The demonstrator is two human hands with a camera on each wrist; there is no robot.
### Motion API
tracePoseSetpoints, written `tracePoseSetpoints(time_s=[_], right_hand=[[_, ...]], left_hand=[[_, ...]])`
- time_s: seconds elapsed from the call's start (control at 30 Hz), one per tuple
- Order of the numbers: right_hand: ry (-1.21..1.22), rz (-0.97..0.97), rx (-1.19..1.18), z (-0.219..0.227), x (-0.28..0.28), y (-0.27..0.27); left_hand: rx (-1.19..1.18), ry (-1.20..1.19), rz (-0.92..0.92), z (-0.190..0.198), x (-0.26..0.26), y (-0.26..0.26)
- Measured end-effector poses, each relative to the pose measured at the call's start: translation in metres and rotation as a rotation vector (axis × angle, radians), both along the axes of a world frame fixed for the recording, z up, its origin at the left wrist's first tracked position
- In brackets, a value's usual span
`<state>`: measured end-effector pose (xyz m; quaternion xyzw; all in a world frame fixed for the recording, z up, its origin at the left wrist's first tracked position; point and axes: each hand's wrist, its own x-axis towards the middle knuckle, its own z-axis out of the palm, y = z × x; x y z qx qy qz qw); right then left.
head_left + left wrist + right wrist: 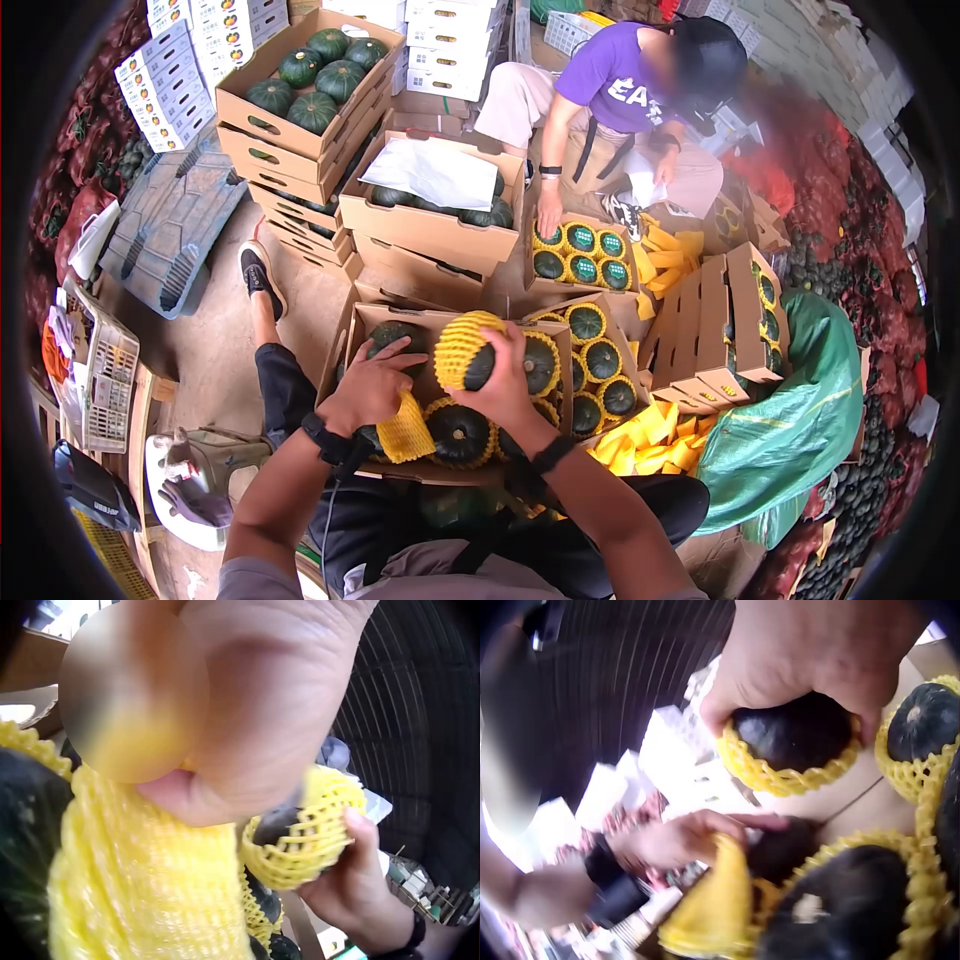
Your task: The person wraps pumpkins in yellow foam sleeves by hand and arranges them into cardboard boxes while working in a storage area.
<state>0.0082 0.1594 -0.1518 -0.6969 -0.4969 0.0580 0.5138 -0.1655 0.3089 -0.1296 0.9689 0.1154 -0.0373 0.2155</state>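
Observation:
My right hand (505, 385) grips a dark green pumpkin (795, 735) partly covered by a yellow foam net (465, 345), raised over an open cardboard box (490, 318). A flat, unfilled yellow foam net sleeve (405, 430) hangs from my left hand (370, 390), pinched by the thumb side. The left fingers stretch out over a bare pumpkin (390, 332) in the box's far left corner. Several netted pumpkins, one large pumpkin (460, 432) among them, sit in the box below both hands.
Another box with netted pumpkins (602, 360) adjoins on the right. Loose yellow nets (655, 440) and a green sack (780, 420) lie beyond it. Stacked boxes of bare pumpkins (310, 75) stand at the back left. Opposite, a person in a purple shirt (620, 75) touches a box of labelled pumpkins (582, 238).

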Motion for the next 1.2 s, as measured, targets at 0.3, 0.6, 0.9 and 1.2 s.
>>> tracePoseSetpoints(time_s=[0.3,0.6,0.9,1.2], right_hand=[[-0.446,0.088,-1.017,0.002,-0.009,0.043],[1.118,0.269,-0.135,0.028,-0.065,-0.077],[0.870,0.223,-0.437,0.058,-0.095,-0.132],[1.048,0.664,-0.578,0.069,-0.080,-0.140]], left_hand=[[-0.013,-0.064,0.125,-0.011,-0.015,-0.002],[-0.897,-0.389,0.662,-0.016,-0.054,-0.071],[-0.805,-0.034,0.202,0.043,-0.058,-0.125],[-0.486,-0.266,0.123,0.061,-0.069,-0.124]])
